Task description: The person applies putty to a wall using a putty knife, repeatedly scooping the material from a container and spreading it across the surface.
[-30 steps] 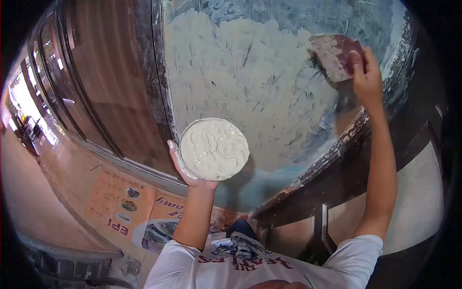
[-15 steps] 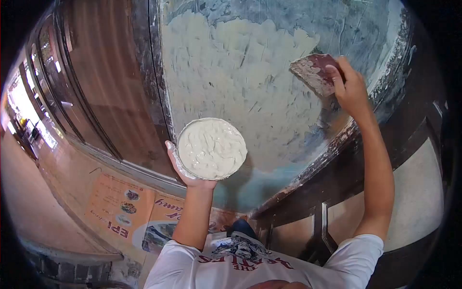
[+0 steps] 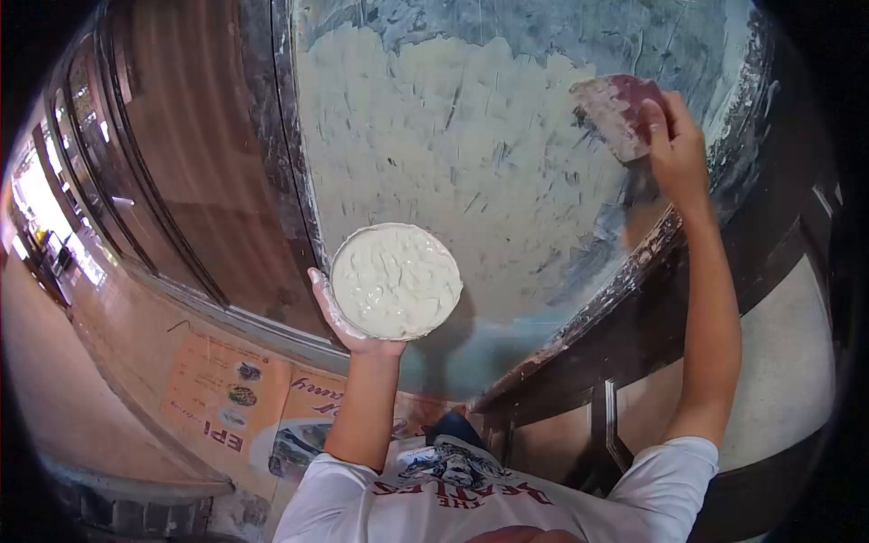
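Observation:
A round container of off-white paste (image 3: 396, 281) rests in my left hand (image 3: 340, 319), whose thumb and palm, smeared with white, wrap its left and lower rim. My right hand (image 3: 677, 149) pinches a dark red scraper (image 3: 625, 116) with pale paste over its left part. The scraper is at the upper right of the panel (image 3: 453, 136), near its surface. Pale paste with streaks covers much of the blue-grey panel, and blue-grey areas show along its top and right.
A brown panel with dark frames (image 3: 195, 136) stands on the left. An orange printed banner (image 3: 226, 389) lies at the lower left. Along the right runs a rough, paste-spotted edge (image 3: 579, 330), with dark woodwork (image 3: 724, 271) beyond it.
My right hand has moved a little up and to the right with the scraper, which is tilted differently. The container in my left hand has hardly moved.

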Motion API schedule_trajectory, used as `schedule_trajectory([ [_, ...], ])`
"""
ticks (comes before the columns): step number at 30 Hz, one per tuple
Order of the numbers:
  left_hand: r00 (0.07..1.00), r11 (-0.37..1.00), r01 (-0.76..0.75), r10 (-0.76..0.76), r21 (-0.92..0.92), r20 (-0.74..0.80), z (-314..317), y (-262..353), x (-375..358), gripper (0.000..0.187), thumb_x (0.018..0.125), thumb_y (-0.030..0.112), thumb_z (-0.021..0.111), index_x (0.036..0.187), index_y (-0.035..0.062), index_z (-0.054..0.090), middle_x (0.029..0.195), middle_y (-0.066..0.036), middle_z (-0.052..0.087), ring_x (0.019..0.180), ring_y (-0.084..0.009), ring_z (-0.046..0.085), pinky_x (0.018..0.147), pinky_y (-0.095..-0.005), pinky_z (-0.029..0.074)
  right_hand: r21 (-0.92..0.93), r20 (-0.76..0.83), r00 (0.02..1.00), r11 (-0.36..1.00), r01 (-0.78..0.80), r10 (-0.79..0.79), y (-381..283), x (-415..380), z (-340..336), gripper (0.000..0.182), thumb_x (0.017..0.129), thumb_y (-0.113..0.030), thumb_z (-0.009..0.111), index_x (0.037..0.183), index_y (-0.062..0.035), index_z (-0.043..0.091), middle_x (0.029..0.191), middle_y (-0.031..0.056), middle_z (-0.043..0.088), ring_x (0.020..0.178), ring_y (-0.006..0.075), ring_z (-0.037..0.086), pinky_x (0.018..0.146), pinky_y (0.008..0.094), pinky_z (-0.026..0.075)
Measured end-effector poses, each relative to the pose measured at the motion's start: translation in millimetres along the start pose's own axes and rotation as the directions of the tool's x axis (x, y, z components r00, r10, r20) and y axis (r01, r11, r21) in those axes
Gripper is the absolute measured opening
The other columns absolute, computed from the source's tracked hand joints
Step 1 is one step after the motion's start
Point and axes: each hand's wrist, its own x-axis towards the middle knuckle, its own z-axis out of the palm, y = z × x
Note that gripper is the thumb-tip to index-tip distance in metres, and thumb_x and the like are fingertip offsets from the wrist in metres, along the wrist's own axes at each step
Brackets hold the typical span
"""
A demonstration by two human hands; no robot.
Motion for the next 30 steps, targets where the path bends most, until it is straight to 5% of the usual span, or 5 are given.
schedule_trajectory([
  [9, 0.998, 0.999, 0.023, -0.024, 0.030, 0.050, 0, 3, 1, 0.082, 0.090, 0.069, 0.034, 0.137, 0.0040, 0.046, 0.141, -0.014, 0.047, 0.125, -0.0341, 0.049, 0.104, -0.0493, 0.041, -0.128, 0.112, 0.975, 0.970, 0.206, -0.193, -6, -11, 13, 0.025, 0.097, -0.026, 0.056, 0.100, -0.0018, 0.058, 0.080, 0.0159, 0.062, 0.070, 0.0261, 0.061, 0.065, 0.0337, 0.046],
  [15, 0.999, 1.000, 0.018, -0.018, -0.002, 0.032, -6, 6, 0, 0.080, 0.090, 0.067, 0.038, 0.139, 0.0038, 0.045, 0.143, -0.017, 0.045, 0.125, -0.0356, 0.048, 0.104, -0.0520, 0.040, 0.187, -0.156, 0.988, 0.982, 0.031, -0.001, -2, 14, 1, 0.024, 0.099, -0.026, 0.054, 0.101, -0.0026, 0.058, 0.074, 0.0072, 0.059, 0.066, 0.0120, 0.048, 0.062, 0.0286, 0.043],
  [20, 0.999, 1.000, 0.020, -0.020, 0.001, 0.026, -2, 11, -4, 0.081, 0.090, 0.069, 0.036, 0.138, 0.0051, 0.046, 0.142, -0.014, 0.046, 0.126, -0.0347, 0.048, 0.104, -0.0511, 0.040, -0.115, 0.167, 0.980, 0.986, 0.123, -0.103, -14, -4, 10, 0.026, 0.099, -0.028, 0.054, 0.100, -0.0022, 0.057, 0.080, 0.0079, 0.064, 0.070, 0.0122, 0.054, 0.065, 0.0284, 0.045],
  [25, 0.999, 1.000, 0.023, -0.023, 0.010, 0.030, 0, 14, -8, 0.079, 0.090, 0.068, 0.038, 0.137, 0.0055, 0.048, 0.142, -0.015, 0.047, 0.125, -0.0353, 0.048, 0.104, -0.0525, 0.040, 0.107, -0.214, 0.976, 0.994, -0.014, 0.036, -3, 27, -2, 0.027, 0.097, -0.028, 0.056, 0.103, -0.0019, 0.059, 0.080, 0.0085, 0.064, 0.072, 0.0134, 0.057, 0.066, 0.0285, 0.045],
  [30, 0.996, 1.000, 0.020, -0.019, -0.010, 0.085, 3, 16, -11, 0.079, 0.090, 0.068, 0.037, 0.137, 0.0051, 0.048, 0.141, -0.015, 0.048, 0.125, -0.0355, 0.049, 0.104, -0.0522, 0.041, 0.082, 0.117, 0.986, 0.991, 0.106, -0.116, -6, 0, 6, 0.025, 0.096, -0.026, 0.056, 0.102, -0.0023, 0.058, 0.082, 0.0138, 0.063, 0.070, 0.0238, 0.059, 0.067, 0.0312, 0.046],
])
